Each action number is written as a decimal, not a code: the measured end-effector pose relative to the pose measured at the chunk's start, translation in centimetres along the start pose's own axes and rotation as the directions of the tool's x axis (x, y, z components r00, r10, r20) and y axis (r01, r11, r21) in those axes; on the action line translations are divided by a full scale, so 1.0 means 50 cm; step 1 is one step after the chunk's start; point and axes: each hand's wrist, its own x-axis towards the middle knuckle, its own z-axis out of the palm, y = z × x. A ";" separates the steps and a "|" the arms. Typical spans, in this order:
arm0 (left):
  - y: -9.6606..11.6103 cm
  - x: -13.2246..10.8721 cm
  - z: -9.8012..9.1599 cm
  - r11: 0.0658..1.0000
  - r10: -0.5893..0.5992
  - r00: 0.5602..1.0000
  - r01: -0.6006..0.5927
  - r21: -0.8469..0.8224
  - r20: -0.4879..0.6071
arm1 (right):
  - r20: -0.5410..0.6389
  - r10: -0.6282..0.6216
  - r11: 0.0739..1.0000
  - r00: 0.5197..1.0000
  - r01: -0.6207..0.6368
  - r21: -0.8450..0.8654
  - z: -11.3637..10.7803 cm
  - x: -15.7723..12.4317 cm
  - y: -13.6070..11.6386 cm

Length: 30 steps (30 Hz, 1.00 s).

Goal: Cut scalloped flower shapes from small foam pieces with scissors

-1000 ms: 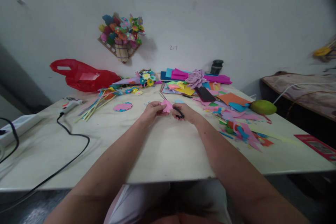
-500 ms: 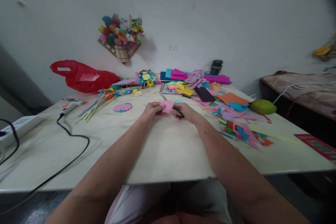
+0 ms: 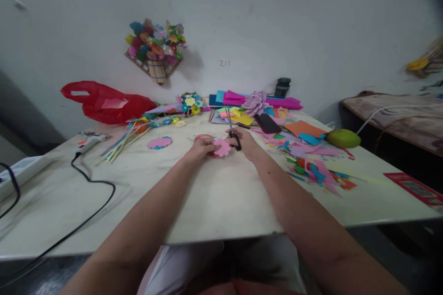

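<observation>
Between finger and thumb, my left hand (image 3: 203, 147) pinches a pink flower-shaped cutout (image 3: 222, 147) with a scalloped edge, just above the table. My right hand (image 3: 244, 141) is closed around the black handles of a pair of scissors (image 3: 230, 122), whose metal blades point up and away from me. The scissors are just right of the cutout. A roll or ring with an orange edge (image 3: 203, 136) lies behind my left hand, partly hidden by it. Off to the left, a pink scalloped piece (image 3: 159, 142) rests on a blue one.
Paper scraps (image 3: 318, 170) lie in a heap on the right, near a phone (image 3: 267, 123) and a green mango-like fruit (image 3: 343, 138). On the left are a glue gun (image 3: 90, 142) with its black cord, thin strips (image 3: 119, 145), and a red plastic bag (image 3: 114, 106).
The scissors have swung so their blades point more upright and rightward. The pink cutout has come lower and tilts to face me more. The whole view has shifted slightly.
</observation>
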 end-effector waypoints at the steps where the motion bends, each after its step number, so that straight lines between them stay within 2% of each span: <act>1: -0.001 0.000 0.002 1.000 -0.008 1.000 0.008 -0.003 0.012 | -0.005 0.002 1.000 1.000 -0.002 0.011 0.002 0.001 0.001; 3: -0.002 0.000 0.003 1.000 -0.014 1.000 0.014 -0.010 0.022 | -0.013 0.012 1.000 1.000 -0.012 0.024 0.004 0.002 0.003; 9: -0.004 0.002 0.000 0.999 0.050 0.997 -0.049 0.007 -0.064 | -0.032 0.064 0.998 0.997 -0.065 -0.022 0.004 0.005 0.011; 15: -0.010 0.007 -0.007 0.996 0.090 0.991 -0.091 -0.010 -0.094 | -0.021 0.084 0.996 0.996 -0.085 -0.030 0.004 0.005 0.017; 19: -0.009 0.008 -0.010 0.995 0.083 0.989 -0.090 -0.050 -0.125 | -0.006 0.083 0.997 0.997 -0.083 -0.004 0.003 0.004 0.013; 25: -0.007 0.008 -0.010 0.993 0.064 0.988 -0.077 -0.089 -0.142 | -0.048 0.069 0.997 0.996 -0.067 0.050 0.003 0.001 0.005; 30: -0.007 0.008 -0.006 0.993 0.056 0.988 -0.071 -0.096 -0.147 | -0.035 0.071 0.997 0.997 -0.069 0.035 0.008 0.001 0.008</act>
